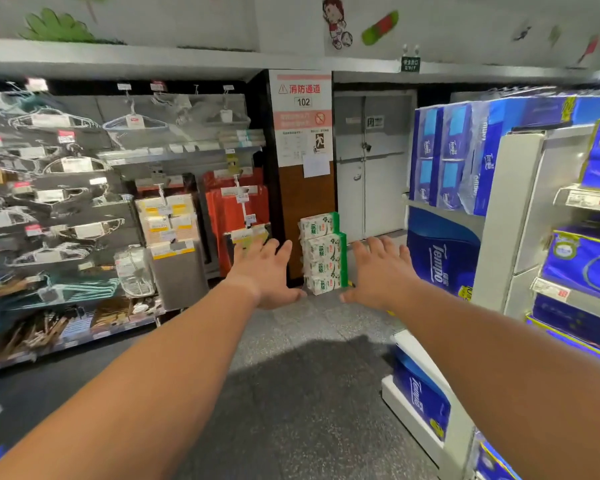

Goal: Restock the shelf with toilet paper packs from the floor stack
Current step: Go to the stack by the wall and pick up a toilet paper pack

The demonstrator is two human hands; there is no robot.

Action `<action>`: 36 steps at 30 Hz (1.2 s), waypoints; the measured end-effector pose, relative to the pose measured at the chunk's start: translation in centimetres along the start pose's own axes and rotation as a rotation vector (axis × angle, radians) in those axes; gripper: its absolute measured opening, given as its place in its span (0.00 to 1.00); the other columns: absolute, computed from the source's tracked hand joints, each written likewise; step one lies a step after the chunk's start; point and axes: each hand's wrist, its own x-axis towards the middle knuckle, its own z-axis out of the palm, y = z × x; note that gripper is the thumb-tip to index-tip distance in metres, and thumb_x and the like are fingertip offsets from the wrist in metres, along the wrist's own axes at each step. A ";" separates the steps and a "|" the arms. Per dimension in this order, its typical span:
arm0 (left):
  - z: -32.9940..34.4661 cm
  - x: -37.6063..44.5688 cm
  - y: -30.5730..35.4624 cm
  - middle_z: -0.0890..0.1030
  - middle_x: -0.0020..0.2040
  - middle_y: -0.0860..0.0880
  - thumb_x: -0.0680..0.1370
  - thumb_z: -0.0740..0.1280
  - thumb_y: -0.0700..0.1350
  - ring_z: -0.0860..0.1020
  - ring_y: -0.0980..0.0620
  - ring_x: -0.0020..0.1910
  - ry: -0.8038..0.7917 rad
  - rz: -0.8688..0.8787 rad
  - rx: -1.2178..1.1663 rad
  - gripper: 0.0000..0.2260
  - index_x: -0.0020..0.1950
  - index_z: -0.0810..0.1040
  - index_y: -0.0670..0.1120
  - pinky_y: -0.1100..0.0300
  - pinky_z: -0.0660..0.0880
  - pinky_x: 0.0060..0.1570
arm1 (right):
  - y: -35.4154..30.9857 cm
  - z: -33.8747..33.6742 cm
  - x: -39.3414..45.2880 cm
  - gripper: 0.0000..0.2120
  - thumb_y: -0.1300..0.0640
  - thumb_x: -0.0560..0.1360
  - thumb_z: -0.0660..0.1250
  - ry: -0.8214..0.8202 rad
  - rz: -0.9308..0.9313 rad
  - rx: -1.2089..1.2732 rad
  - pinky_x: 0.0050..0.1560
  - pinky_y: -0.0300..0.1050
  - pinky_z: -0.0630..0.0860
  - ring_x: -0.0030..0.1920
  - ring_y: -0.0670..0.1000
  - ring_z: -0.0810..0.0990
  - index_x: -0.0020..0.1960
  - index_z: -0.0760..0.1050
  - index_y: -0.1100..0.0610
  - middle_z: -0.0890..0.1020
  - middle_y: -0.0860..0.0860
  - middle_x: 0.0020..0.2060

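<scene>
A stack of white-and-green toilet paper packs (323,252) stands on the floor at the far end of the aisle, against a brown pillar. Both my arms reach out toward it. My left hand (265,271) is spread flat with straight fingers, just left of the stack in the picture. My right hand (381,271) is spread the same way just right of it. Neither hand touches a pack; the stack is still some way ahead. The shelf (510,216) on my right holds blue toilet paper packs (454,154).
Racks of hangers and hanging goods (66,209) line the left side of the aisle. A grey double door (371,168) is behind the stack, beside a pillar with a fire-exit sign (303,98). Grey speckled floor (302,393) runs between the shelves.
</scene>
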 end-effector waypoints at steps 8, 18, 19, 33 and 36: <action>10.1 6.0 0.3 0.50 0.84 0.46 0.76 0.62 0.72 0.47 0.42 0.83 -0.193 0.011 -0.088 0.48 0.85 0.43 0.50 0.34 0.45 0.78 | 0.1 11.2 5.0 0.51 0.31 0.73 0.67 -0.148 0.063 0.053 0.79 0.67 0.50 0.80 0.64 0.51 0.83 0.48 0.56 0.56 0.60 0.80; 17.1 22.6 -0.3 0.52 0.84 0.46 0.75 0.62 0.74 0.48 0.41 0.83 -0.215 -0.047 -0.091 0.49 0.85 0.44 0.49 0.36 0.50 0.78 | 4.5 19.2 21.8 0.51 0.32 0.73 0.68 -0.219 0.041 0.063 0.79 0.66 0.49 0.81 0.63 0.49 0.83 0.47 0.55 0.54 0.58 0.81; 17.7 24.4 -0.5 0.52 0.84 0.45 0.75 0.61 0.74 0.49 0.41 0.82 -0.205 -0.057 -0.088 0.49 0.85 0.44 0.49 0.36 0.51 0.78 | 5.1 19.7 23.8 0.52 0.31 0.73 0.69 -0.223 0.040 0.058 0.79 0.66 0.49 0.81 0.63 0.49 0.83 0.47 0.55 0.54 0.58 0.81; 28.3 54.7 -7.8 0.54 0.84 0.45 0.76 0.61 0.73 0.51 0.41 0.82 -0.285 0.004 -0.132 0.47 0.85 0.47 0.49 0.36 0.50 0.78 | 9.2 30.9 52.9 0.52 0.30 0.71 0.69 -0.300 0.126 0.042 0.79 0.65 0.51 0.80 0.62 0.53 0.83 0.49 0.53 0.57 0.59 0.81; 30.0 62.3 -10.4 0.54 0.83 0.46 0.75 0.64 0.73 0.52 0.42 0.82 -0.301 0.012 -0.192 0.48 0.85 0.47 0.49 0.35 0.49 0.78 | 9.6 32.3 60.0 0.52 0.30 0.72 0.69 -0.308 0.173 0.071 0.78 0.65 0.52 0.80 0.62 0.54 0.82 0.49 0.54 0.57 0.58 0.81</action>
